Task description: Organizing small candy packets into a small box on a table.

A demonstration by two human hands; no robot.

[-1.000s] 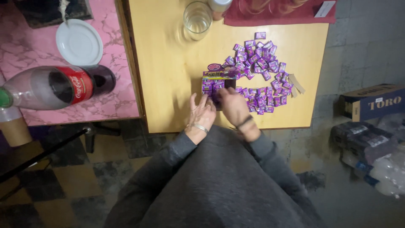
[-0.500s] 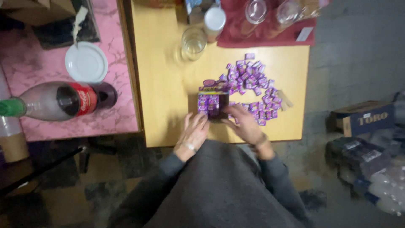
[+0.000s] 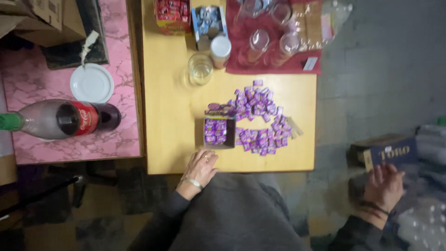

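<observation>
Our right hand [image 3: 384,183] has left the sweets [image 3: 260,121], now open by the blue carton [image 3: 388,151]; our left hand [image 3: 202,163] rests flat and empty at the table's [image 3: 172,139] near edge, beside the box [image 3: 218,131].

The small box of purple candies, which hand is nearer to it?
Left. The left hand rests on the table edge just below the small box; the right hand is far off, by a dark carton.

Dim, soft-focus, blurred right edge

A small shop or home stockroom: a yellow table [image 3: 172,116] heaped with purple wrapped sweets [image 3: 260,118], candy boxes [image 3: 173,16] at its far edge, cartons [image 3: 383,151] on the floor at right.
</observation>
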